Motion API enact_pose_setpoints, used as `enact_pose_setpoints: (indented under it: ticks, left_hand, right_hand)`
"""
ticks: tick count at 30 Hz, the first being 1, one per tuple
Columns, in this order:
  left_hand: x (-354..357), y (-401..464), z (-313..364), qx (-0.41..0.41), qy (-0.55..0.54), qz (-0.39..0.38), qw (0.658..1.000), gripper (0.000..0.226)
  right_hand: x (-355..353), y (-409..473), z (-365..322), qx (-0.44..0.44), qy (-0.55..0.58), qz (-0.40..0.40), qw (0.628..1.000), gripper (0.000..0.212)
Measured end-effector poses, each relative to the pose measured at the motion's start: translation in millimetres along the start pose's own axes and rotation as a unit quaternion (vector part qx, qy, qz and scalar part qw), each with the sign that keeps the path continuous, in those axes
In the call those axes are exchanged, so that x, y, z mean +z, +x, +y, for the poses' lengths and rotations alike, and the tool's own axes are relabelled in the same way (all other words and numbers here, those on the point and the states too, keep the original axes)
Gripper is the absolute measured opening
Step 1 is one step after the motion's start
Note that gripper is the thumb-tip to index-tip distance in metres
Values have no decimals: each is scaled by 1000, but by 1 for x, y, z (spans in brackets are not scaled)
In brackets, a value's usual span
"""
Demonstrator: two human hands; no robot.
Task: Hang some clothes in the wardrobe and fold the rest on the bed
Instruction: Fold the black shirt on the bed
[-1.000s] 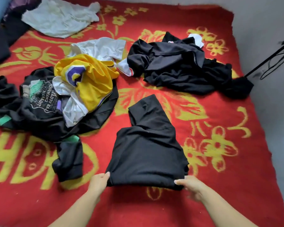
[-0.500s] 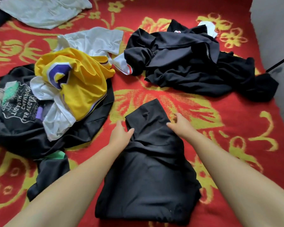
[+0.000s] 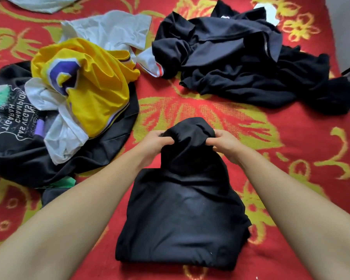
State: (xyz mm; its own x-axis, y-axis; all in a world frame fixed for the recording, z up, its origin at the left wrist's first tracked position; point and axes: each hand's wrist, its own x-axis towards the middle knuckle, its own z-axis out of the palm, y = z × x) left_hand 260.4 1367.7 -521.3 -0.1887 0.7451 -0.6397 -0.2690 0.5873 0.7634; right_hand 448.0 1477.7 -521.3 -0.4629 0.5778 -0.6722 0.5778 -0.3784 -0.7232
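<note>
A black garment (image 3: 182,217), partly folded, lies on the red bed cover (image 3: 291,158) in front of me. Its narrow far end is lifted and bunched. My left hand (image 3: 156,141) grips that end on its left side, and my right hand (image 3: 226,143) grips it on the right, fingers curled into the cloth. The wide near part stays flat on the bed.
At left lies a heap with a yellow and purple jersey (image 3: 93,81), white cloth (image 3: 113,31) and a black printed shirt (image 3: 14,122). A pile of black clothes (image 3: 247,57) sits at the back right. Another pale garment (image 3: 42,5) lies at the top left edge.
Both hands went from the garment's near hem up to its far narrow end. They now hold that end bunched and raised off the bed.
</note>
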Motion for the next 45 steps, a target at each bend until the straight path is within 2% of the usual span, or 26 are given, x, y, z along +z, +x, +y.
enact_pose_setpoints:
  ticks: [3,5,6,7,9,10,11,12,14,16,17,18,21,23,25,28,31,33,35,37,39,41,43,45]
  left_hand:
    - [1,-40,2,65,84,-101,989,29]
    - [3,-75,-8,107,207,-168,958,35]
    - [4,-92,-19,147,296,-194,924,34]
    - [2,-105,-33,196,396,-219,870,34]
    - [-4,-130,-69,235,585,-256,733,37]
    - [-10,-138,-87,223,631,-251,699,41]
    - [-15,-144,-100,218,631,-226,710,44]
    - [-20,-148,-111,241,588,-176,751,45]
    - [-26,-149,-120,266,478,-32,837,46]
    - [-29,-143,-126,206,426,111,874,56]
    - [-29,-140,-130,156,420,149,881,62]
    - [-29,-137,-134,113,420,165,885,67]
    - [-30,-127,-143,30,373,153,915,73]
    - [-33,-119,-143,-7,305,172,937,72]
    - [-37,-115,-139,-36,253,194,947,69]
    - [-40,-110,-131,-75,161,186,966,62]
    - [-43,-103,-123,-90,138,173,971,53]
    - [-43,-98,-119,-89,146,155,973,39]
    - [-45,-95,-117,-82,151,122,977,22]
    - [-47,-95,-115,-80,153,86,981,8]
    - [-48,-100,-110,-91,158,62,981,6]
    - [-45,-106,-99,-98,133,50,985,11]
    - [-37,-110,-85,-100,87,38,990,18]
    - [-18,-113,-65,-85,65,13,994,21]
  right_hand:
    - [-8,-41,4,-13,-38,-105,994,33]
    - [-14,-71,11,8,-142,-199,970,31]
    - [-14,-86,16,20,-204,-233,951,30]
    - [-12,-97,22,34,-258,-245,934,33]
    - [1,-115,35,50,-353,-183,916,48]
    - [10,-119,43,31,-398,-122,909,53]
    - [22,-121,50,-1,-428,-48,902,53]
    - [38,-126,56,-39,-436,16,899,52]
    - [73,-134,68,-131,-455,92,876,55]
    - [106,-142,84,-238,-520,117,812,61]
    - [120,-146,94,-257,-549,109,788,64]
    - [128,-148,105,-240,-580,86,774,66]
    - [129,-145,141,-104,-623,-10,775,65]
    - [128,-143,144,-59,-635,-40,770,64]
    - [136,-145,133,-56,-620,-25,782,65]
    - [163,-156,120,-101,-567,27,817,76]
    - [218,-175,129,-135,-535,-11,834,92]
    - [253,-175,143,-113,-547,-33,829,97]
    - [271,-169,150,-89,-539,-3,837,89]
    - [274,-164,142,-97,-505,67,855,66]
    - [265,-165,129,-122,-447,141,875,37]
    - [248,-167,125,-119,-328,150,925,17]
    - [233,-177,122,-86,-146,138,976,10]
    - [213,-199,123,-91,-25,207,974,18]
